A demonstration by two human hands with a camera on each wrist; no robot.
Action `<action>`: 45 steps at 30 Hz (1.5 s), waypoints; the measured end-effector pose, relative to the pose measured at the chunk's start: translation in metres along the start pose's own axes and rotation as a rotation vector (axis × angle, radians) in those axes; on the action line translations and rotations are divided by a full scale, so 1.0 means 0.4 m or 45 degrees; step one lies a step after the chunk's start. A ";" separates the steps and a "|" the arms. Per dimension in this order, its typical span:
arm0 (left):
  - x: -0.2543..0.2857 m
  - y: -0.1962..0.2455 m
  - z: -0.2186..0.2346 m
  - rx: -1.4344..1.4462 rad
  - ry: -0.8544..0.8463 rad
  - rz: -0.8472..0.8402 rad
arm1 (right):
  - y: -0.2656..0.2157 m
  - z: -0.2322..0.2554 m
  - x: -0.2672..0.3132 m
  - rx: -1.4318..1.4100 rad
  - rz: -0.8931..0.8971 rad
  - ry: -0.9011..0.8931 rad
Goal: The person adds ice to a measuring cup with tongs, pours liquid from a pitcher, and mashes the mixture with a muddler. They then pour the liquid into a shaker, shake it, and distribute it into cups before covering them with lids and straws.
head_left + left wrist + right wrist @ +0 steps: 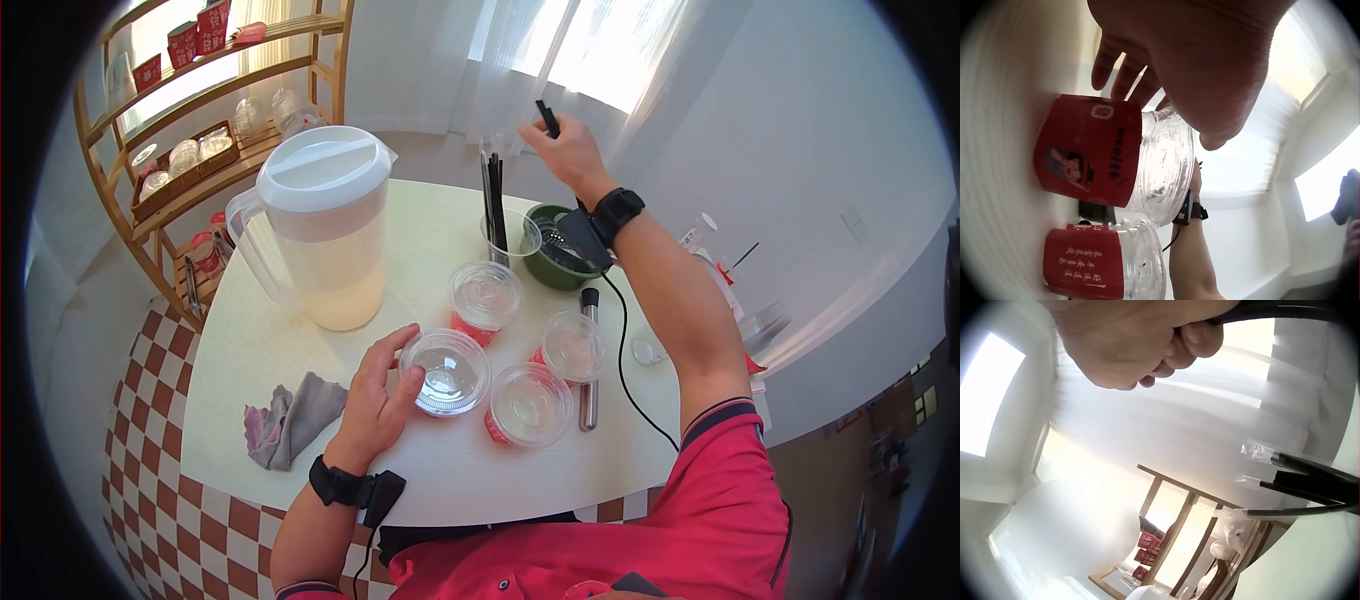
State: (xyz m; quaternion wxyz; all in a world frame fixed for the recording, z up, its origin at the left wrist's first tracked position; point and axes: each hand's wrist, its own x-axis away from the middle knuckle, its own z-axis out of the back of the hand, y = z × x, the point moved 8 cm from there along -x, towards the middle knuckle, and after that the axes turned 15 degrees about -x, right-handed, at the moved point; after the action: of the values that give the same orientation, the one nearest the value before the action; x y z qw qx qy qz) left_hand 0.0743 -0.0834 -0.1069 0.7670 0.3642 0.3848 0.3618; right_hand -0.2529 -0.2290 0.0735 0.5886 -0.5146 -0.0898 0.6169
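Observation:
My left hand (pixel 375 405) holds the left side of a clear plastic cup (pixel 446 372), thumb and fingers spread around its rim. A red paper sleeve (pixel 1088 150) with a cartoon figure wraps this cup. Three similar cups stand close by: one behind (pixel 485 297), one at the right (pixel 572 347) and one in front (pixel 530 405). Raised over the table's far right, my right hand (pixel 572 155) grips a black rod-like piece (pixel 547 118); its other end is hidden by the hand. Below the right wrist sits a green bowl (pixel 540 272) containing a perforated metal utensil.
A lidded pitcher (pixel 335 250) of pale liquid stands at the left, near a grey cloth (pixel 295 420). Black straws (pixel 497 205) stand in a clear cup (pixel 522 243) beside the bowl. A metal muddler (pixel 589 370) lies right of the cups. A wooden shelf (pixel 200 185) stands behind.

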 end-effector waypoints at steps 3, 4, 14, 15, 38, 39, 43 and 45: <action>0.002 0.000 -0.001 -0.002 -0.005 -0.001 | 0.070 -0.080 0.052 0.167 -0.091 -0.218; 0.002 -0.002 0.000 -0.006 0.004 -0.009 | 0.096 -0.104 0.064 0.174 -0.128 -0.272; 0.002 -0.006 -0.002 -0.016 0.008 -0.025 | 0.070 -0.103 0.066 0.232 0.019 -0.067; 0.002 -0.004 -0.002 -0.019 0.008 -0.026 | 0.046 -0.081 0.061 0.123 0.045 0.002; 0.014 0.137 0.085 -0.221 0.288 -0.281 | -0.245 0.241 0.463 -1.190 -0.030 0.093; 0.024 0.201 0.089 -0.302 0.291 -0.346 | -0.266 0.250 0.491 -1.157 0.024 0.052; 0.029 0.428 0.011 -0.340 -0.018 -0.465 | -0.337 0.239 0.603 -1.245 -0.014 -0.187; 0.022 0.491 -0.061 -0.163 -0.229 -0.394 | -0.352 0.216 0.650 -1.331 0.016 -0.259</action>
State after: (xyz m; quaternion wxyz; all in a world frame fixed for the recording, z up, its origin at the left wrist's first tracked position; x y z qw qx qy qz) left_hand 0.0034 0.0237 0.0438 0.8664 0.2820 0.3424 0.2293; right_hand -0.1699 0.0676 0.0761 0.2383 -0.6775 -0.4388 0.5401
